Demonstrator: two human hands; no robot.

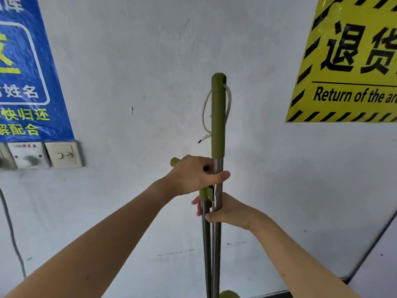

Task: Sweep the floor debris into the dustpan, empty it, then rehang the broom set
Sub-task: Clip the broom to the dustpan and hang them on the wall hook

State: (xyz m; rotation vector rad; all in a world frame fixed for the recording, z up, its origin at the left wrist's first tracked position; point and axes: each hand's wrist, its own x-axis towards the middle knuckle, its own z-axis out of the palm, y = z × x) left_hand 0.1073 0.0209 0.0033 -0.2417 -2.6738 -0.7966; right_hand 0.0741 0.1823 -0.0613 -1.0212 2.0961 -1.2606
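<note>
The left hand (193, 177) and, just below it, the right hand (227, 211) clamp the broom handle (218, 117) and dustpan handle (205, 233) together, upright near the wall (150, 61); better to lift both straight, keeping the white cord loop (205, 108) free for hanging

Single head-worn wide-angle view, facing a grey wall (150, 61) squarely and from close range. The left hand (191, 177) and right hand (227, 211) reach in from the bottom corners and meet on the poles (216, 244) at centre, nearest the lens.
</note>
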